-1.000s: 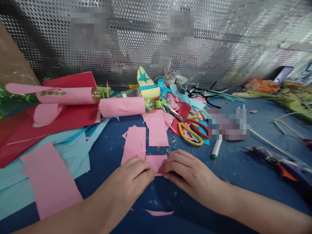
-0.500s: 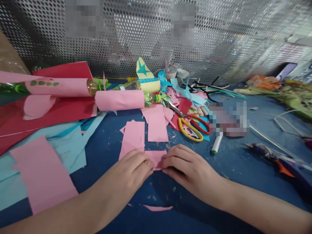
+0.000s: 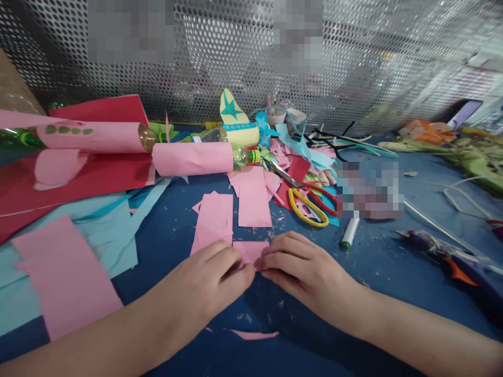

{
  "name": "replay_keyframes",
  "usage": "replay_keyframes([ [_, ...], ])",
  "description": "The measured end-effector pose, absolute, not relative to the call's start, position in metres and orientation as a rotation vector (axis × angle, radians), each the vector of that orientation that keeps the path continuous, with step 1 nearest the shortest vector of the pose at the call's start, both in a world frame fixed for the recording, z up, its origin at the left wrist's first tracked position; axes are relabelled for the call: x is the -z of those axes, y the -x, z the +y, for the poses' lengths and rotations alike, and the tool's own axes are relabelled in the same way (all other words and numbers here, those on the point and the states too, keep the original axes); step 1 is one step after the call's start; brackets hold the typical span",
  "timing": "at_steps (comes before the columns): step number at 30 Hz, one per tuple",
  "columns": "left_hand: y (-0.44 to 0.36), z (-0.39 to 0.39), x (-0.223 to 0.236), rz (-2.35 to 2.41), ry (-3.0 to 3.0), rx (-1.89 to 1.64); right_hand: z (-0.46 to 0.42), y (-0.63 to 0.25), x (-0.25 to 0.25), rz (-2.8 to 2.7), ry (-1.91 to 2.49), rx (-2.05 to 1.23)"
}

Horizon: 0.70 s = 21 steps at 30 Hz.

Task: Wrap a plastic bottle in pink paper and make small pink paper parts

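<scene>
A small piece of pink paper (image 3: 250, 251) lies on the blue table between my hands, its near edge folded up. My left hand (image 3: 220, 275) grips the left part of that edge, thumb stretched along it toward the middle. At the right end, my right hand (image 3: 301, 267) pinches the same paper with curled fingers. Just beyond are two pink paper rectangles, one on the left (image 3: 214, 220) and one on the right (image 3: 254, 201). A pink paper sliver (image 3: 253, 334) rests nearer to me.
Scissors with yellow and red handles (image 3: 310, 204), a white marker (image 3: 350, 233) and a glue gun (image 3: 440, 256) lie to the right. A pink-wrapped bottle (image 3: 192, 158) stretches across the back. Pink sheet (image 3: 66, 277) and light blue paper (image 3: 121, 251) spread on the left.
My left thumb has slid right along the paper's near edge, closer to my right hand. My right hand stays nearly in place.
</scene>
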<state>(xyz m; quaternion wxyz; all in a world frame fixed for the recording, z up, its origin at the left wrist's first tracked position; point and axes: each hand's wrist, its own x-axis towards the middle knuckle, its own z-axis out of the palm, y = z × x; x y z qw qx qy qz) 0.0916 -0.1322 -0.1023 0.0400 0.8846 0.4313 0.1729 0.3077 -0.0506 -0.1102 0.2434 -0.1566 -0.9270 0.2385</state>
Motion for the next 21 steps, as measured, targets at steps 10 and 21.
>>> replay_keyframes([
  [10,-0.094,-0.123,0.093,1.325,-2.732,-0.482,-0.049,-0.305,0.112,-2.49,0.411,-0.625],
  [21,-0.098,-0.13,0.087,1.298,-3.072,-0.399,-0.052,-0.304,0.108,-2.498,0.434,-0.716],
])
